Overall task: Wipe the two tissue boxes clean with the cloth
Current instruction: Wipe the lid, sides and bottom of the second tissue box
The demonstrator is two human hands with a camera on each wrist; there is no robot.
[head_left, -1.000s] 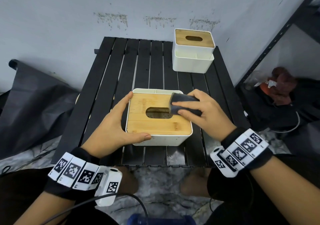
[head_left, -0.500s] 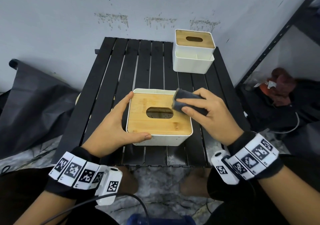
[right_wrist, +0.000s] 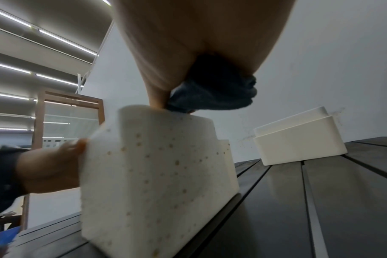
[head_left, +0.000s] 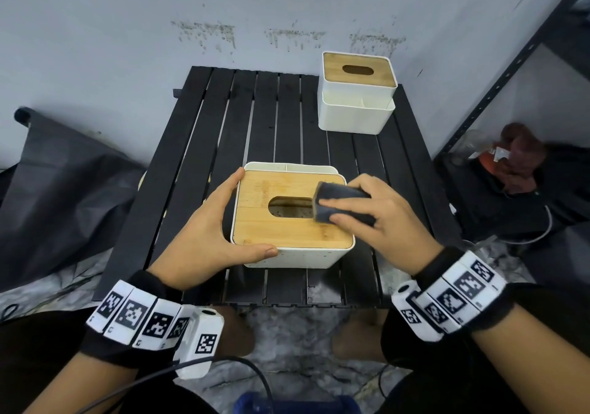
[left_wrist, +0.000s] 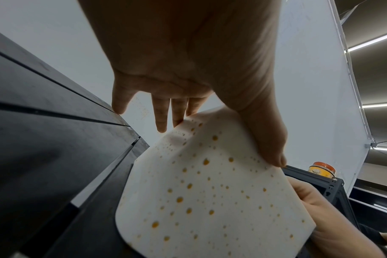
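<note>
Black slatted desk point(head_left: 198, 145) carries both boxes. Going left to right: my left hand point(head_left: 204, 238) braces the near tissue box point(head_left: 287, 219), fingers point(head_left: 228, 184) laid straight along its left wall, thumb flat along the near wall, nothing pinched. Bamboo lid point(head_left: 271, 228) with its slot running left-right; orange specks all over the white walls in both wrist views. Right of the slot, my right hand point(head_left: 383, 219) has fingers curled round the folded dark cloth point(head_left: 338, 203), its end pressed on the lid at the slot's right edge. So unwiped lid lies left of the cloth, toward the bracing hand; I judge the next stroke goes leftward along the slot's long axis. Far tissue box point(head_left: 357, 94) sits at the back right corner, well apart, nearer my right hand. Looks not yet wiped.
</note>
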